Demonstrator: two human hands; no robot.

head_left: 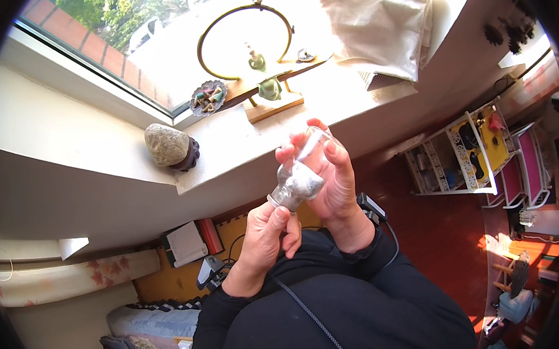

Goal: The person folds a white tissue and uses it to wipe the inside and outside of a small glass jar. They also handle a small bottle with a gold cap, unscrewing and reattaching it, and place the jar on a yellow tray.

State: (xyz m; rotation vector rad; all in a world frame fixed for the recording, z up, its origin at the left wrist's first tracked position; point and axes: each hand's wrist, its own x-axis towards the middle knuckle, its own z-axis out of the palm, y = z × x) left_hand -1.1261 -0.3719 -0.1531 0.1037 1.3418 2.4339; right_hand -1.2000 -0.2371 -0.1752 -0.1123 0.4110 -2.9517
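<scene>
Between my hands, just in front of the window sill, a clear, rounded glass vessel (285,173) is held at a tilt. A whitish, crumpled lump (304,180) shows in or against it; I cannot tell which, nor what it is. The fingers of my left hand (266,239) pinch the vessel's narrow lower end. My right hand (337,182) curls round its upper part, with the fingertips on the far side and the palm facing it. Beyond the hands stands a small green figurine (269,89) on a wooden stand (275,107).
On the sill are a round hoop frame (201,55), a scalloped dish (209,98) of small colourful cones, a rounded stone (166,145) on a dark base, and a white cloth (383,31). A white shelf cart (459,152) stands right, over the red floor (419,229).
</scene>
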